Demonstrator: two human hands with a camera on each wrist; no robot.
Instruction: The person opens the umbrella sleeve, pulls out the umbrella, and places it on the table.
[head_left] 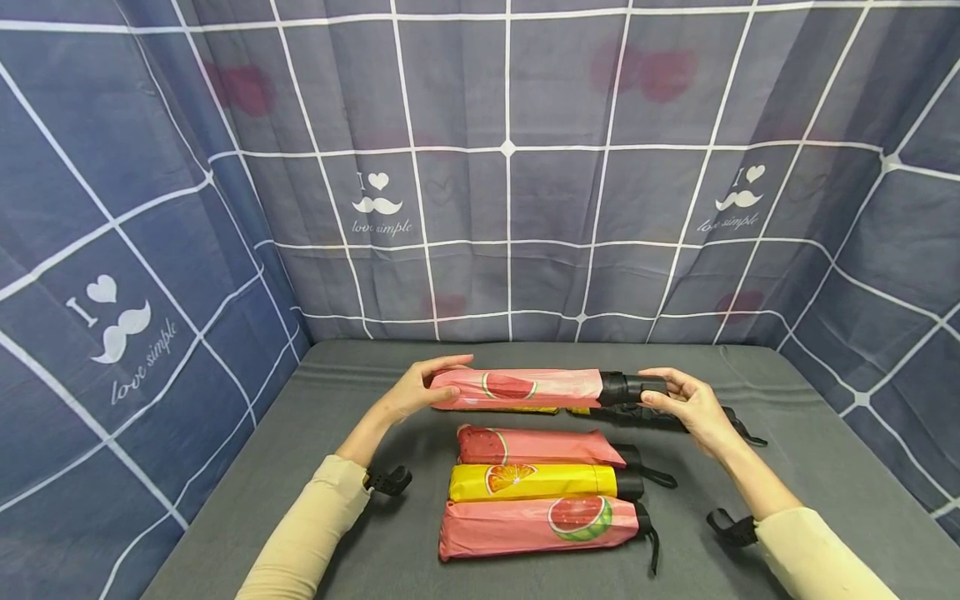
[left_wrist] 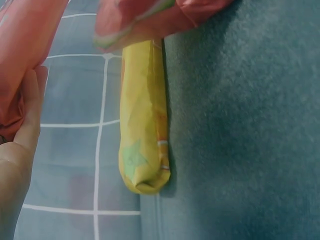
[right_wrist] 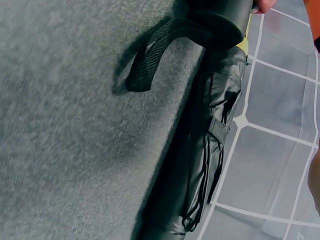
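Head: the left hand (head_left: 408,395) and right hand (head_left: 693,408) pinch opposite ends of a pink umbrella (head_left: 551,387); gray table (head_left: 300,433) extends beyond it and sideways, three umbrellas (head_left: 555,482) lying nearer.

Left wrist: a yellow umbrella (left_wrist: 142,110) beneath it hides some table edge.

Right wrist: a black umbrella (right_wrist: 215,125) lies near its handle (right_wrist: 227,17).

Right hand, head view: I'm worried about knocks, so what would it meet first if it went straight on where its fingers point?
First the black handle of the held pink umbrella, whose end the right hand seems to pinch; then, leftward, probably the rest of that umbrella, though depth is uncertain.
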